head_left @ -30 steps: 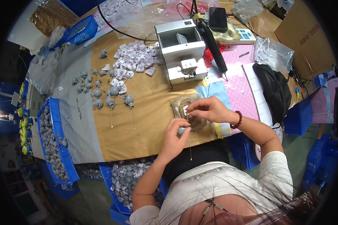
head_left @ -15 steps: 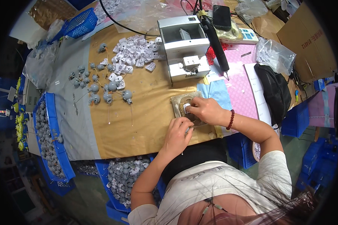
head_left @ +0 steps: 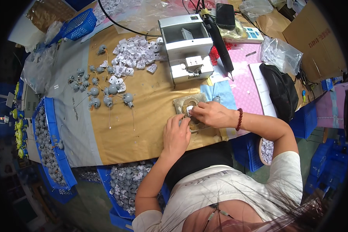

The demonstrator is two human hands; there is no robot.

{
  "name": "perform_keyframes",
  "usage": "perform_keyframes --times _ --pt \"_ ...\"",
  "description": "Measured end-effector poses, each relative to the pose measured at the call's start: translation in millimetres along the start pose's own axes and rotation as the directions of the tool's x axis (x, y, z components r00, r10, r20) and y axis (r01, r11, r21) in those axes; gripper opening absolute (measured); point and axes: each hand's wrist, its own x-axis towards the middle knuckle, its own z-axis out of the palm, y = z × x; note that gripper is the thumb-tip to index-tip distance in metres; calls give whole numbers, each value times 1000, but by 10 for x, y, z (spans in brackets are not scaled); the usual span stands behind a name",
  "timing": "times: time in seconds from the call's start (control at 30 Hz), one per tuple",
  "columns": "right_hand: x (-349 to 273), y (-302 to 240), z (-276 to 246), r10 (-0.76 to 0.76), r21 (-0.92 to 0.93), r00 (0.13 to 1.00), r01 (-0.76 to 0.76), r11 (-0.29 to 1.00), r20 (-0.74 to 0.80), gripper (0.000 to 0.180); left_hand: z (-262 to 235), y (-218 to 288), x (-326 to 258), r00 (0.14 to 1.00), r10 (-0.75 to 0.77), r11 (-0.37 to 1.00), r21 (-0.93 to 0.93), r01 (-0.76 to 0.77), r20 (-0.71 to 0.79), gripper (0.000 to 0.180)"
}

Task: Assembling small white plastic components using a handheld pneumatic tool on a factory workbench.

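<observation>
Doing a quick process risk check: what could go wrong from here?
1. The small white piece is at the fingertips of the right hand, over the square block; it might slip or sit crooked.
2. A round gray ball shows just beyond that hand; if loose, it could roll when bumped.
3. The black pen-shaped tool points its tip toward the worker; a wide right-hand reach might knock it.

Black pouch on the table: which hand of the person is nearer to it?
Right: the right hand is left of the black pouch; the left hand is farther left and lower.
</observation>
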Motion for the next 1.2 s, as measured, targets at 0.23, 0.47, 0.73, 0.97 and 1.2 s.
perform_keyframes --times 0.23,0.47,0.73,0.97,1.2 --pt "-121 51 48 113 233 992 -96 968 -62 30 208 32 48 995 81 979 190 -70 -50 45" --pt "-513 282 -247 497 596 867 -376 709 -45 42 277 -58 66 990 129 972 204 -116 -52 45" --pt "-543 140 157 647 511 754 -514 689 -113 30 269 -102 129 989 139 980 149 -131 -48 42" --pt "-269 235 208 766 970 626 61 -237 148 20 264 -105 126 987 147 979 152 -137 -58 42" --pt "-139 258 77 647 830 709 -160 534 -280 25 246 -100 129 990 136 980 149 -129 -41 42"
